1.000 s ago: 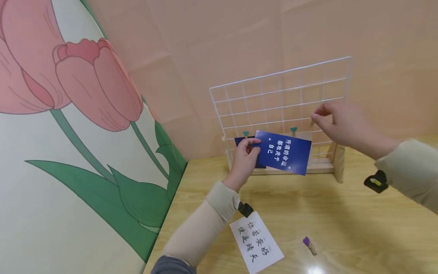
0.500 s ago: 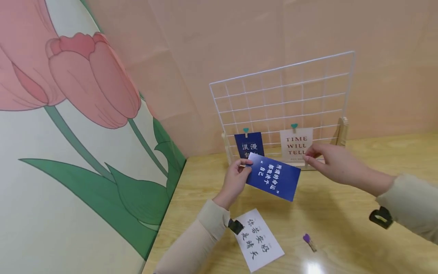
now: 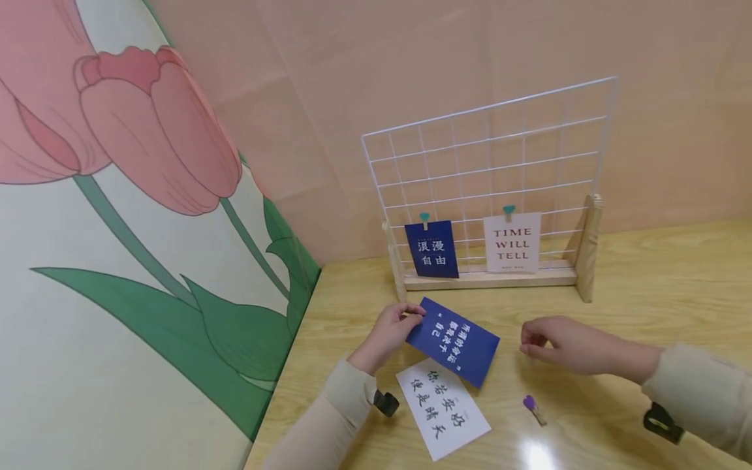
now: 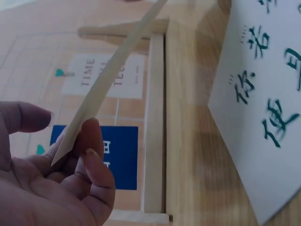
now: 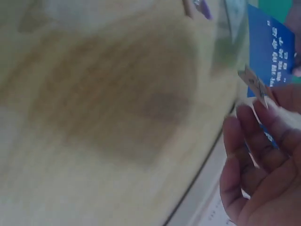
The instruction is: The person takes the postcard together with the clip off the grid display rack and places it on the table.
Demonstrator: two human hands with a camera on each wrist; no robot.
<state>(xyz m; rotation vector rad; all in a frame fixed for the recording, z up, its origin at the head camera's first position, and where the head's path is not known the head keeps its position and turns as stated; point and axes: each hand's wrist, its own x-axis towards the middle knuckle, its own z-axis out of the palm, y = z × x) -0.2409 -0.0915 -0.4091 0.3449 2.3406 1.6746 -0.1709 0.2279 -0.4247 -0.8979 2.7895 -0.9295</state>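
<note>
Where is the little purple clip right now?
In the head view the purple clip lies on the wooden table, just right of the white card and below the right hand.

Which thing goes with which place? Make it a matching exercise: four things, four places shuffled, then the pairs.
Things
1. large blue card
2. white card with black characters
3. TIME WILL TELL card
4. purple-headed peg

Places
A. clipped to the wire grid, right of the small blue card
B. lying loose on the table, right of the white card
C. pinched at one corner by the left hand
D. flat on the table beside the left wrist

Pairs: 1-C, 2-D, 3-A, 4-B
</note>
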